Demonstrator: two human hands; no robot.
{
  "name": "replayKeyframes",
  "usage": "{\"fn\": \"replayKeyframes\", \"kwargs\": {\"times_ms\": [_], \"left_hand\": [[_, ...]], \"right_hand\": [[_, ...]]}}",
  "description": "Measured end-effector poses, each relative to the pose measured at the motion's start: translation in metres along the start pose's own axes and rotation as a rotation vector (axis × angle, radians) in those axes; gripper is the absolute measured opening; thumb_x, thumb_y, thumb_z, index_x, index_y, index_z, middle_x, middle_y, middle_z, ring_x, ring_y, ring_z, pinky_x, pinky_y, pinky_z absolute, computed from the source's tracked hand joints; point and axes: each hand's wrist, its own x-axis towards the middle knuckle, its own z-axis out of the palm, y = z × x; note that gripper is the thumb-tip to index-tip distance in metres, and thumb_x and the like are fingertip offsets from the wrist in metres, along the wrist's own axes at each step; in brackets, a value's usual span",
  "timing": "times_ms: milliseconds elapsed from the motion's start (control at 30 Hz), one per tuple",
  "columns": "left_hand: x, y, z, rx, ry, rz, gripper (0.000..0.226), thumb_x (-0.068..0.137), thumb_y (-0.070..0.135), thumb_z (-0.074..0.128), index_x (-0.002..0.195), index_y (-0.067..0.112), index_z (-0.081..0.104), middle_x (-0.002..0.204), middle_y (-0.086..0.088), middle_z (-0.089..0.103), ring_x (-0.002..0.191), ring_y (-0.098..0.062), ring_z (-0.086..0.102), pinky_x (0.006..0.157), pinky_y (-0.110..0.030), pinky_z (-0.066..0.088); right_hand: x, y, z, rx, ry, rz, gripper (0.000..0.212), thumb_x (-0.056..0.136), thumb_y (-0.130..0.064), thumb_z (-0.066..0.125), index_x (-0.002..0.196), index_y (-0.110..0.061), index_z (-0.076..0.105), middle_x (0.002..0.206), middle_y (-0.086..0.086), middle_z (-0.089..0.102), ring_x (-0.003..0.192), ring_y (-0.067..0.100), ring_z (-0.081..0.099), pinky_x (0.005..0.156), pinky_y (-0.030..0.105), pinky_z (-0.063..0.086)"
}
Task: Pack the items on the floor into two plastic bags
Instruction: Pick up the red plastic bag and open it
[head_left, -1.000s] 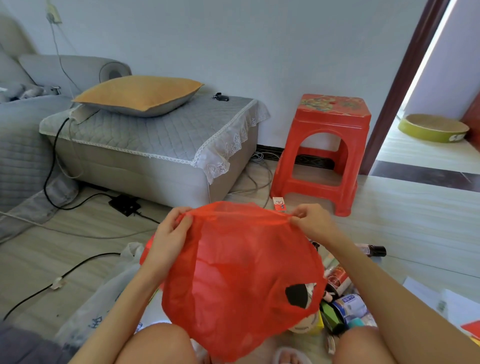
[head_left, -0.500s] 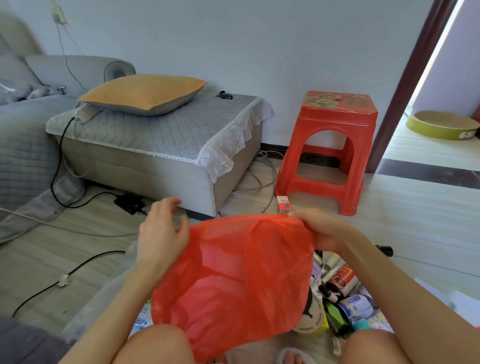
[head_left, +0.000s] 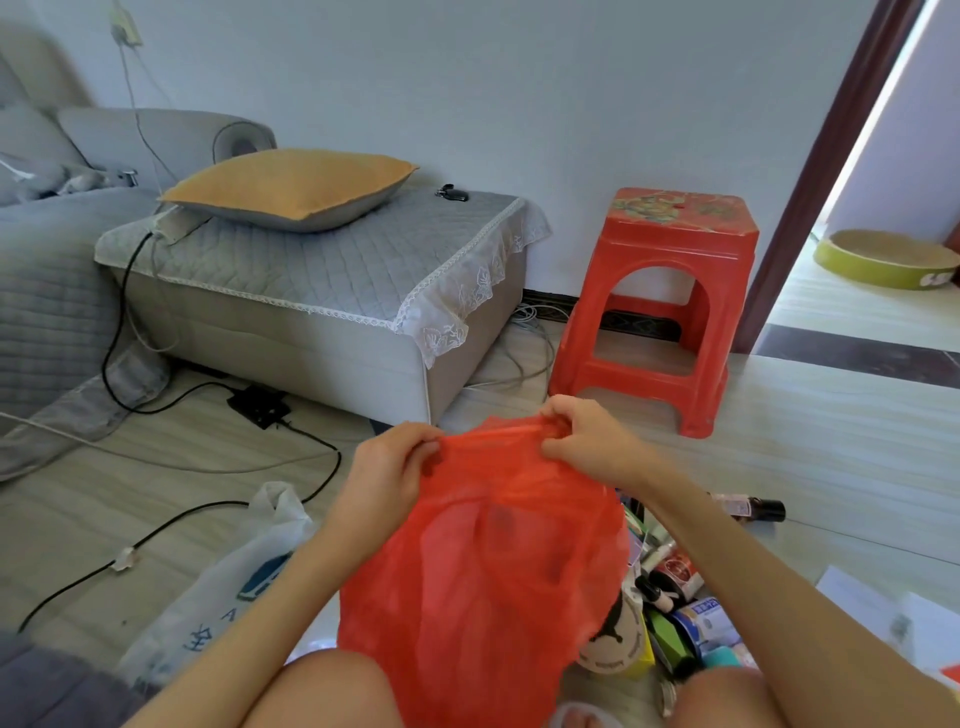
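A red plastic bag (head_left: 488, 582) hangs in front of me, over my knees. My left hand (head_left: 387, 467) pinches its top edge on the left. My right hand (head_left: 584, 441) pinches the bunched top edge on the right, close to the left hand. A white plastic bag (head_left: 218, 587) with blue print lies on the floor to my left. A heap of small items (head_left: 680, 603), bottles, cans and boxes, lies on the floor at the right, partly hidden by the red bag. A dark-capped bottle (head_left: 753, 509) lies a little apart.
A red plastic stool (head_left: 670, 306) stands by the wall ahead. A grey ottoman (head_left: 322, 312) with an orange cushion (head_left: 291, 184) is at the left, with black cables (head_left: 208, 509) across the floor. White papers (head_left: 883, 608) lie at the right. A doorway opens at the far right.
My hands have come closer together at the bag's top edge, bunching it. The bag now hangs narrower and longer than a second ago.
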Motion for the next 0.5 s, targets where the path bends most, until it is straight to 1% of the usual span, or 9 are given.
{"fn": "replayKeyframes", "kwargs": {"times_ms": [67, 133, 167, 233, 300, 333, 400, 467, 500], "left_hand": [[-0.001, -0.002, -0.004, 0.018, 0.031, -0.065, 0.017, 0.087, 0.007, 0.050, 0.083, 0.007, 0.067, 0.066, 0.015, 0.057, 0.068, 0.013, 0.053, 0.065, 0.000, 0.035], [-0.002, -0.002, -0.008, 0.024, 0.064, -0.106, 0.019, 0.090, 0.001, 0.050, 0.083, 0.009, 0.066, 0.064, 0.016, 0.056, 0.067, 0.012, 0.054, 0.064, -0.002, 0.035], [-0.002, -0.001, -0.010, 0.006, 0.088, -0.128, 0.021, 0.090, 0.000, 0.049, 0.083, 0.010, 0.065, 0.063, 0.014, 0.057, 0.067, 0.009, 0.054, 0.063, -0.003, 0.036], [-0.002, 0.005, -0.013, -0.071, 0.139, -0.185, 0.025, 0.092, 0.001, 0.047, 0.083, 0.017, 0.064, 0.065, 0.009, 0.059, 0.066, 0.005, 0.054, 0.062, -0.005, 0.037], [-0.004, 0.011, -0.015, -0.145, 0.180, -0.243, 0.032, 0.092, 0.002, 0.046, 0.079, 0.028, 0.060, 0.071, 0.009, 0.062, 0.067, 0.004, 0.054, 0.063, -0.007, 0.038], [-0.005, 0.013, -0.015, -0.169, 0.211, -0.269, 0.035, 0.091, 0.002, 0.046, 0.077, 0.031, 0.059, 0.074, 0.011, 0.062, 0.068, 0.005, 0.055, 0.064, -0.006, 0.039], [-0.005, 0.015, -0.018, -0.157, 0.315, -0.329, 0.035, 0.087, 0.001, 0.048, 0.073, 0.032, 0.058, 0.072, 0.014, 0.061, 0.068, 0.004, 0.056, 0.063, -0.006, 0.039], [-0.005, 0.012, -0.022, -0.047, 0.366, -0.408, 0.025, 0.085, 0.004, 0.050, 0.077, 0.025, 0.061, 0.068, 0.015, 0.058, 0.068, -0.006, 0.056, 0.064, -0.019, 0.038], [-0.006, 0.009, -0.023, 0.037, 0.338, -0.448, 0.019, 0.085, 0.007, 0.050, 0.082, 0.021, 0.063, 0.069, 0.012, 0.058, 0.071, -0.015, 0.056, 0.066, -0.025, 0.037]], "right_hand": [[0.002, 0.008, -0.002, -0.184, 0.105, 0.006, 0.022, 0.076, 0.000, 0.058, 0.093, -0.015, 0.061, 0.085, 0.001, 0.053, 0.084, 0.019, 0.052, 0.056, 0.014, 0.035], [0.003, 0.015, -0.006, -0.258, 0.211, 0.060, 0.018, 0.076, -0.011, 0.066, 0.093, -0.015, 0.064, 0.090, 0.002, 0.051, 0.092, 0.023, 0.052, 0.067, 0.022, 0.033], [0.003, 0.016, -0.007, -0.274, 0.243, 0.091, 0.018, 0.075, -0.020, 0.070, 0.091, -0.016, 0.062, 0.091, 0.001, 0.049, 0.093, 0.022, 0.051, 0.069, 0.024, 0.032], [0.003, 0.015, -0.009, -0.277, 0.285, 0.136, 0.027, 0.072, -0.031, 0.075, 0.086, -0.018, 0.055, 0.091, 0.000, 0.047, 0.089, 0.018, 0.047, 0.062, 0.025, 0.031], [0.003, 0.011, -0.009, -0.233, 0.312, 0.141, 0.028, 0.072, -0.031, 0.075, 0.087, -0.017, 0.055, 0.089, -0.002, 0.052, 0.085, 0.016, 0.049, 0.055, 0.020, 0.033], [0.003, 0.010, -0.009, -0.163, 0.290, 0.146, 0.026, 0.073, -0.026, 0.076, 0.088, -0.016, 0.058, 0.088, -0.001, 0.056, 0.084, 0.016, 0.052, 0.056, 0.019, 0.037], [0.001, 0.010, -0.010, 0.178, 0.130, 0.162, 0.023, 0.074, -0.012, 0.074, 0.093, -0.009, 0.063, 0.088, 0.006, 0.064, 0.080, 0.019, 0.060, 0.066, 0.026, 0.050], [-0.005, 0.008, -0.011, 0.566, -0.101, 0.180, 0.017, 0.080, -0.001, 0.065, 0.097, -0.002, 0.064, 0.085, 0.013, 0.066, 0.071, 0.020, 0.064, 0.070, 0.029, 0.055], [-0.007, 0.006, -0.013, 0.682, -0.191, 0.180, 0.015, 0.083, 0.001, 0.060, 0.098, 0.001, 0.064, 0.083, 0.013, 0.067, 0.068, 0.019, 0.065, 0.069, 0.028, 0.056]]}}
